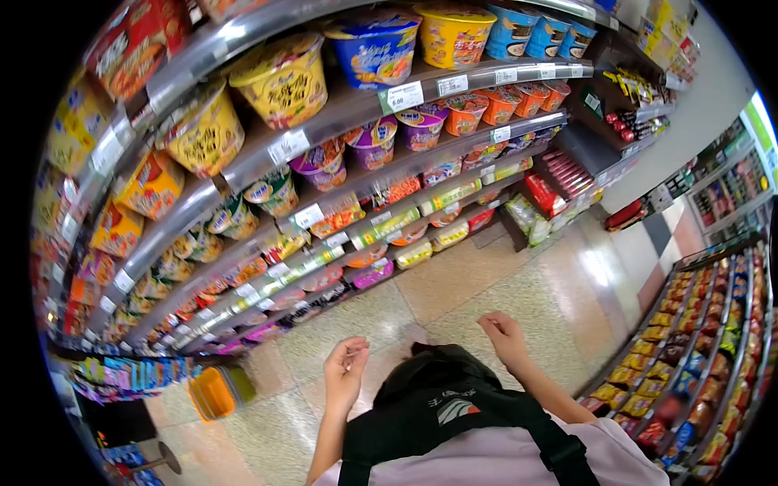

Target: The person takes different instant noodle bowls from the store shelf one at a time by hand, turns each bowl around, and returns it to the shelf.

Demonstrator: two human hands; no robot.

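Note:
My left hand (347,366) hangs in the air over the tiled floor, its fingers loosely bent and nothing visible in it. On the other side of the dark bag or apron (442,389) worn on my front, my right hand (504,334) is also raised, fingers half stretched and no object in it. Neither hand touches the shelf (356,121) ahead. That shelf carries rows of instant noodle cups and bowls, among them a blue bowl (374,50), a yellow bowl (279,81) and a purple cup (374,144).
Orange and grey shopping baskets (212,394) stand on the floor at the left. A curved rack of snack packets (673,340) rises at the right. Pale floor tiles (454,283) run between the shelves toward a bright glass-fronted display (733,182).

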